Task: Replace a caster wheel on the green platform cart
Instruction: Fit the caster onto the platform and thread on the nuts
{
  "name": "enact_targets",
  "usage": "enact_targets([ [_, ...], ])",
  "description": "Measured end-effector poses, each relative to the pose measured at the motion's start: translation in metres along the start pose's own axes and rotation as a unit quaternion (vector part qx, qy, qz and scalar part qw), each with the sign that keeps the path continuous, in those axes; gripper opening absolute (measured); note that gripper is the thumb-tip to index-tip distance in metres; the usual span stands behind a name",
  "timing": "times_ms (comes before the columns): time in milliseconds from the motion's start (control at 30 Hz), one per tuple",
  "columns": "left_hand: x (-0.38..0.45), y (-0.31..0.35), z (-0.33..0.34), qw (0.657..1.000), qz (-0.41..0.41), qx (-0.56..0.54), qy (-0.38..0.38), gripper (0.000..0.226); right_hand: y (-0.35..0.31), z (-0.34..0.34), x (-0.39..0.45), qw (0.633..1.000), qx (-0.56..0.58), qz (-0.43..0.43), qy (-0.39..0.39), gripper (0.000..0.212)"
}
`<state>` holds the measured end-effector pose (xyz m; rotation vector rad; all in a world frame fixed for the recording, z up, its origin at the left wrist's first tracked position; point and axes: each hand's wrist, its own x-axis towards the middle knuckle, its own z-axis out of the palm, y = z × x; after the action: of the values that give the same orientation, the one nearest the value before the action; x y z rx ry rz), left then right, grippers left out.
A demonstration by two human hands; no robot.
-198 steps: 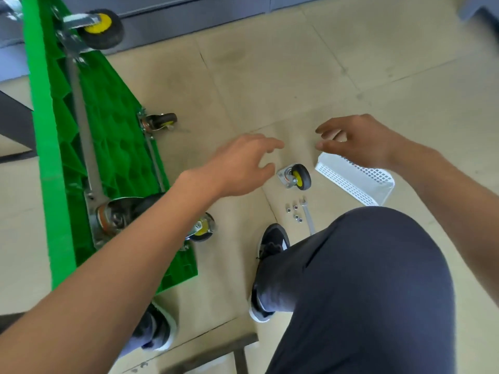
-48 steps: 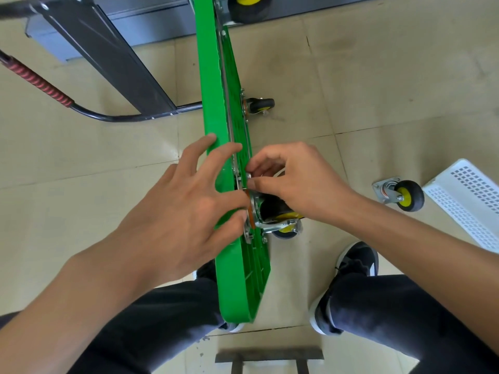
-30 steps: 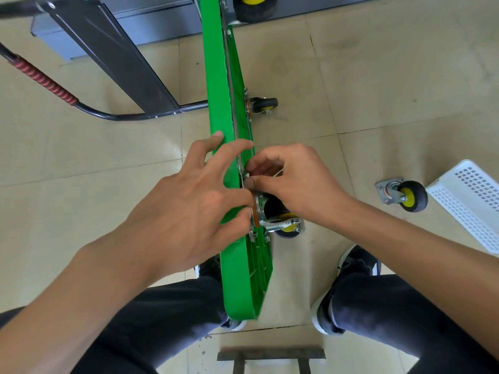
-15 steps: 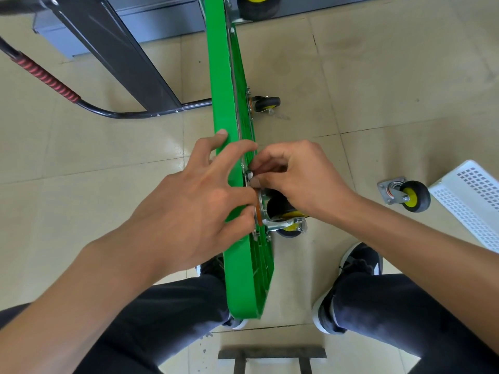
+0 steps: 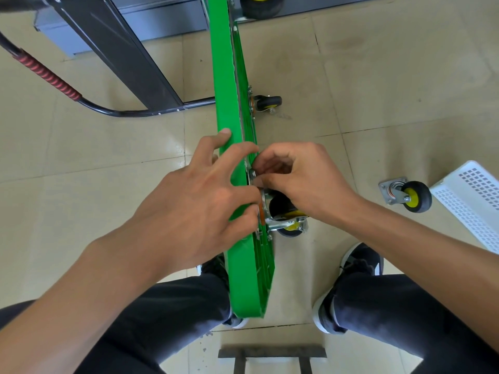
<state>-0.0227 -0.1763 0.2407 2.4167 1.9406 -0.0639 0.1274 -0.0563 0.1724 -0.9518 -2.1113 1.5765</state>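
Our left grip [image 5: 194,209] rests with straight fingers on the upended green cart [image 5: 249,279]; our right grip [image 5: 302,179] pinches something small, unclear what, at the caster plate [image 5: 261,211].

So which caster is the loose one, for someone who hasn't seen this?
Find the green cart standing on edge, then the white perforated basket at right. The loose caster lies on the floor beside that basket, bolted to nothing, unlike the cart's mounted wheels.

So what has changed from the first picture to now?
Both hands left the floor parts. The left hand now rests on the cart edge, and the right hand pinches something small at the mounted wheel plate. The loose wheel and white basket lie as before.
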Motion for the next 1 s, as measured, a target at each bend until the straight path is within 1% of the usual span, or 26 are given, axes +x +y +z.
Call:
enact_targets([
  [300, 0.0014, 0.0008, -0.0006, 1.000, -0.003, -0.005, 0.001, 0.042, 0.0026, -0.0010, 0.0020, 0.998, 0.048, 0.036, -0.016, 0.018],
  [433, 0.0013, 0.0011, -0.0001, 1.000, 0.000, -0.002, 0.004, 0.043, 0.0025, 0.0003, 0.0013, 0.999, 0.031, 0.024, -0.016, 0.015],
  [633, 0.0012, 0.0007, -0.0001, 1.000, 0.001, -0.004, 0.008, 0.043, 0.0029, 0.0016, 0.0007, 0.999, 0.035, 0.037, -0.005, 0.012],
  [767, 0.0012, 0.0009, 0.0000, 1.000, 0.001, -0.004, 0.008, 0.042, 0.0038, 0.0036, -0.0002, 0.999, 0.023, 0.032, -0.003, 0.006],
  [933, 0.0013, 0.0002, -0.0003, 1.000, 0.003, 0.001, 0.007, 0.042, 0.0046, 0.0040, -0.0004, 0.999, 0.017, 0.031, -0.002, 0.006],
  [1000, 0.0013, 0.0004, -0.0002, 1.000, 0.002, -0.001, 0.005, 0.042, 0.0049, 0.0041, -0.0009, 1.000, 0.001, 0.028, -0.003, 0.008],
])
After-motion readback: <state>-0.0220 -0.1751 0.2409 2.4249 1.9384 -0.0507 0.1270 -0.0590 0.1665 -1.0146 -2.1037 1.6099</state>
